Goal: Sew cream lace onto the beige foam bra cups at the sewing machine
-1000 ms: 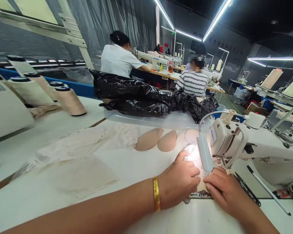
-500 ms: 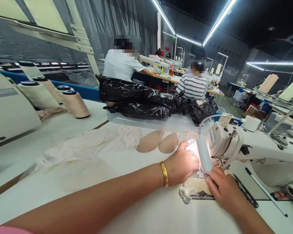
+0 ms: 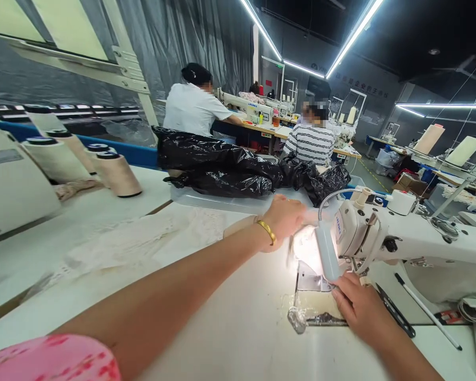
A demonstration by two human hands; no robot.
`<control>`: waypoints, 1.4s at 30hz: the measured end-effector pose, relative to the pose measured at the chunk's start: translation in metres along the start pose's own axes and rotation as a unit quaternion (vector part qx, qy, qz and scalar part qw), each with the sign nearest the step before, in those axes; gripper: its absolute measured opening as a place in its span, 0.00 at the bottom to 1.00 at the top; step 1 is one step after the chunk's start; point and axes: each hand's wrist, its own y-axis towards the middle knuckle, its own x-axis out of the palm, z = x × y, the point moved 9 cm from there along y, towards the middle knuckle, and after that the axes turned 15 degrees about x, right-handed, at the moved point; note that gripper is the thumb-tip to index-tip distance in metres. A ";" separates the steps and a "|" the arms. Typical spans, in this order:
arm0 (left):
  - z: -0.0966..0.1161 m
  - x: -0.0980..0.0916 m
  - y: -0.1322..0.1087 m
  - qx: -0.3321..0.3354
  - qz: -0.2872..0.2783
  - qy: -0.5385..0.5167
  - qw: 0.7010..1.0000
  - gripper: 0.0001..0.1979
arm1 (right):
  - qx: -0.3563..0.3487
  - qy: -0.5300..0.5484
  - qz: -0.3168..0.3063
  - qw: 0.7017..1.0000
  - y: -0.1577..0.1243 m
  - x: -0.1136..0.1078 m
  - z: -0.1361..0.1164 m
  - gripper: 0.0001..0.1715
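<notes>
My left hand, with a gold bracelet at the wrist, is stretched out beyond the needle area. Its fingers are smeared by motion, so any grip is unclear. A pale fabric piece lies brightly lit just below it. My right hand rests beside the metal needle plate of a white sewing machine. Thumb and forefinger are apart with nothing visible between them; the other fingers are partly hidden. A grey lamp hangs before the needle. Beige fabric cups lie partly behind my left forearm.
White lace fabric spreads over the left tabletop. Thread cones stand behind it. Black plastic bags fill a clear bin at the back. Black thread snips and a white pen lie at right. Two people sit at machines farther off.
My left hand has moved up and away from the needle plate, uncovering the plate's metal surface. My right hand stays in nearly the same place. The view has shifted slightly.
</notes>
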 end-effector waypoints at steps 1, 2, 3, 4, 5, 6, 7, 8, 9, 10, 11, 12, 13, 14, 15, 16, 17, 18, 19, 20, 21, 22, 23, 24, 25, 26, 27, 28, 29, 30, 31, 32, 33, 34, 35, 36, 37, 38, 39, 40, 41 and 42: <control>-0.003 -0.016 -0.007 -0.008 0.013 0.007 1.000 0.15 | -0.001 -0.002 0.002 1.000 0.000 0.000 0.000 0.13; -0.004 -0.032 -0.017 -0.015 0.025 0.017 0.999 0.13 | -0.002 -0.004 0.005 1.000 0.000 -0.001 0.000 0.13; -0.002 -0.047 -0.028 -0.015 0.039 0.025 0.999 0.11 | -0.003 -0.006 0.006 1.000 0.000 -0.001 0.000 0.13; 0.003 -0.059 -0.041 -0.006 0.055 0.031 0.998 0.11 | -0.003 -0.009 0.007 1.000 0.000 -0.001 -0.001 0.13; 0.012 -0.068 -0.055 0.007 0.072 0.036 0.997 0.13 | -0.003 -0.011 0.006 1.000 0.000 -0.001 -0.001 0.13; 0.028 -0.069 -0.069 0.048 0.075 0.029 0.996 0.17 | -0.002 -0.014 0.006 1.000 0.001 -0.001 -0.002 0.13; 0.047 -0.063 -0.082 0.092 0.057 0.014 0.994 0.22 | -0.002 -0.015 0.004 1.000 0.001 -0.001 -0.002 0.13; 0.067 -0.050 -0.095 0.136 0.023 -0.008 0.990 0.24 | -0.002 -0.016 0.004 1.000 0.001 -0.001 -0.003 0.13; 0.089 -0.036 -0.106 0.179 -0.012 -0.036 0.983 0.26 | -0.002 -0.016 0.003 1.000 0.001 -0.001 -0.003 0.14; 0.106 -0.018 -0.115 0.199 -0.060 -0.057 0.976 0.24 | -0.002 -0.015 0.004 1.000 0.001 -0.002 -0.004 0.14; 0.119 -0.003 -0.120 0.202 -0.096 -0.061 0.973 0.21 | -0.003 -0.014 0.005 1.000 0.001 -0.002 -0.005 0.14; 0.127 0.009 -0.121 0.191 -0.121 -0.058 0.972 0.17 | -0.005 -0.013 0.008 1.000 0.000 -0.004 -0.005 0.14; 0.132 0.019 -0.119 0.177 -0.143 -0.050 0.972 0.13 | -0.009 -0.011 0.012 1.000 0.000 -0.005 -0.007 0.14; 0.136 0.027 -0.115 0.169 -0.161 -0.038 0.972 0.09 | -0.015 -0.007 0.015 1.000 -0.001 -0.006 -0.008 0.14; 0.138 0.033 -0.108 0.168 -0.180 -0.027 0.969 0.08 | -0.022 -0.003 0.017 1.000 -0.002 -0.008 -0.010 0.14; 0.141 0.038 -0.102 0.174 -0.200 -0.017 0.964 0.08 | -0.030 0.002 0.017 0.999 -0.003 -0.009 -0.012 0.14; 0.142 0.042 -0.096 0.184 -0.220 -0.010 0.958 0.08 | -0.039 0.009 0.014 0.999 -0.003 -0.009 -0.014 0.14; 0.143 0.046 -0.090 0.193 -0.238 -0.007 0.952 0.07 | -0.047 0.015 0.009 0.999 -0.004 -0.009 -0.016 0.14; 0.144 0.049 -0.086 0.197 -0.251 -0.008 0.948 0.08 | -0.053 0.020 0.004 0.998 -0.005 -0.009 -0.018 0.15; 0.143 0.051 -0.082 0.197 -0.259 -0.012 0.946 0.11 | -0.057 0.023 -0.001 0.998 -0.005 -0.009 -0.018 0.15; 0.143 0.052 -0.080 0.198 -0.261 -0.018 0.945 0.13 | -0.060 0.026 -0.006 0.998 -0.006 -0.008 -0.019 0.15; 0.144 0.053 -0.078 0.200 -0.259 -0.023 0.945 0.13 | -0.061 0.030 -0.011 0.998 -0.006 -0.008 -0.018 0.15; 0.145 0.054 -0.077 0.202 -0.253 -0.028 0.946 0.13 | -0.061 0.033 -0.016 0.997 -0.006 -0.007 -0.018 0.15; 0.146 0.055 -0.076 0.204 -0.244 -0.033 0.948 0.12 | -0.060 0.037 -0.020 0.997 -0.006 -0.006 -0.017 0.15; 0.146 0.056 -0.076 0.205 -0.232 -0.039 0.950 0.11 | -0.058 0.041 -0.024 0.997 -0.006 -0.005 -0.016 0.16; 0.146 0.056 -0.075 0.204 -0.219 -0.044 0.953 0.11 | -0.055 0.044 -0.026 0.997 -0.006 -0.004 -0.015 0.16; 0.146 0.057 -0.075 0.202 -0.207 -0.048 0.956 0.11 | -0.050 0.044 -0.026 0.997 -0.005 -0.004 -0.014 0.16; 0.145 0.058 -0.075 0.200 -0.199 -0.050 0.958 0.12 | -0.045 0.043 -0.026 0.998 -0.005 -0.004 -0.013 0.16; 0.145 0.059 -0.075 0.198 -0.193 -0.051 0.959 0.13 | -0.040 0.040 -0.025 0.998 -0.005 -0.004 -0.012 0.16; 0.144 0.060 -0.075 0.197 -0.188 -0.052 0.961 0.13 | -0.036 0.037 -0.024 0.998 -0.005 -0.004 -0.012 0.16; 0.143 0.060 -0.075 0.195 -0.183 -0.054 0.962 0.14 | -0.033 0.034 -0.023 0.999 -0.004 -0.003 -0.012 0.17; 0.143 0.060 -0.074 0.194 -0.176 -0.057 0.963 0.13 | -0.032 0.033 -0.021 0.999 -0.004 -0.003 -0.012 0.17; 0.143 0.060 -0.074 0.193 -0.168 -0.059 0.965 0.13 | -0.032 0.032 -0.020 0.999 -0.004 -0.003 -0.012 0.17; 0.142 0.059 -0.073 0.191 -0.160 -0.061 0.966 0.12 | -0.032 0.032 -0.018 0.999 -0.004 -0.003 -0.012 0.18; 0.142 0.058 -0.072 0.189 -0.152 -0.063 0.968 0.11 | -0.032 0.031 -0.017 0.999 -0.004 -0.003 -0.012 0.18; 0.142 0.057 -0.072 0.188 -0.146 -0.064 0.969 0.11 | -0.033 0.031 -0.016 0.999 -0.004 -0.003 -0.012 0.18; 0.142 0.056 -0.072 0.187 -0.142 -0.065 0.970 0.10 | -0.035 0.031 -0.015 0.999 -0.004 -0.003 -0.013 0.18; 0.142 0.056 -0.072 0.186 -0.140 -0.063 0.970 0.10 | -0.036 0.031 -0.015 0.999 -0.004 -0.004 -0.013 0.19; 0.142 0.057 -0.072 0.186 -0.143 -0.061 0.970 0.09 | -0.035 0.031 -0.014 0.999 -0.004 -0.004 -0.013 0.19; 0.141 0.058 -0.072 0.186 -0.149 -0.056 0.970 0.09 | -0.035 0.031 -0.013 0.999 -0.004 -0.004 -0.013 0.19; 0.140 0.060 -0.071 0.186 -0.157 -0.048 0.969 0.08 | -0.034 0.030 -0.012 0.999 -0.004 -0.004 -0.013 0.19; 0.139 0.062 -0.071 0.184 -0.163 -0.040 0.968 0.08 | -0.033 0.028 -0.010 0.999 -0.004 -0.005 -0.013 0.20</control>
